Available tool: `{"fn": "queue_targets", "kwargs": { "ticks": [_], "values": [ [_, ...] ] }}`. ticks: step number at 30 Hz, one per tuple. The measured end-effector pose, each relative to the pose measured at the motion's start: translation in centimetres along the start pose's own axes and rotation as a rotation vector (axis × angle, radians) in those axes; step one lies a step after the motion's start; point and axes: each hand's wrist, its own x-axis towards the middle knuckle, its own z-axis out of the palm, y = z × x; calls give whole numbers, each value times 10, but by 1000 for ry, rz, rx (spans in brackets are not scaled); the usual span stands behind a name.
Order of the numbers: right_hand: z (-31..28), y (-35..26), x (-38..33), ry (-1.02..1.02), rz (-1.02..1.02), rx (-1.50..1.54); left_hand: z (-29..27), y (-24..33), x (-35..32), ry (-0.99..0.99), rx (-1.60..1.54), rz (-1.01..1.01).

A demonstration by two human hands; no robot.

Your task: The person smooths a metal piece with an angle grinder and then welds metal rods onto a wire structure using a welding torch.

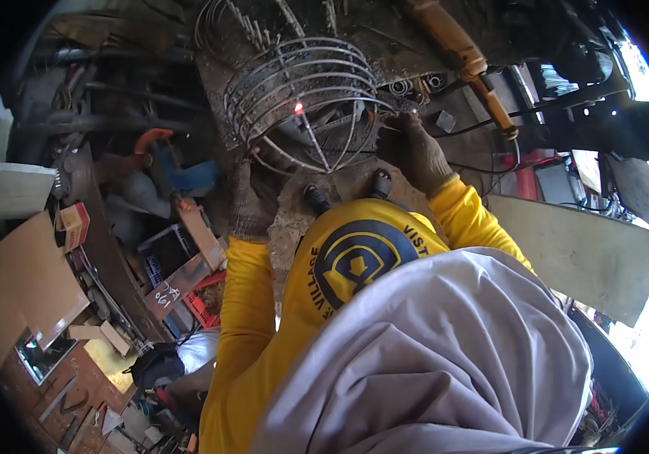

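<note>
A round cage of bent metal rods stands tilted at the edge of a dark workbench, its hoops joined by crossing ribs. One rib has a small glowing red spot. My gloved left hand is closed on the cage's near left rim, fingertips bare at the wire. On the opposite side my gloved right hand grips the rim close to a rod end, its fingers partly hidden in shadow. Both forearms wear yellow sleeves.
An orange-handled power tool lies at the bench's far right, its cord trailing down. Loose metal rods lie behind the cage. To the left are an orange and blue tool and cardboard. A pale board leans at right.
</note>
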Motion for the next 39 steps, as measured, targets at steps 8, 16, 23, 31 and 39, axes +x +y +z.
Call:
{"fn": "queue_targets", "kwargs": {
  "ticks": [8, 16, 23, 31, 39],
  "values": [
    [25, 5, 15, -372, 121, 491, -12, -9, 5, -136, -185, 1],
    [26, 0, 22, -365, 182, 452, -9, -11, 8, -20, -148, 4],
    [20, 4, 23, -401, 155, 482, -25, -11, 9, 5, -139, -42],
    [14, 9, 29, -475, 136, 483, -31, -9, 12, -42, -142, -55],
    [30, 5, 21, -288, 124, 454, -39, -10, 12, -24, -115, -61]
  ]
}}
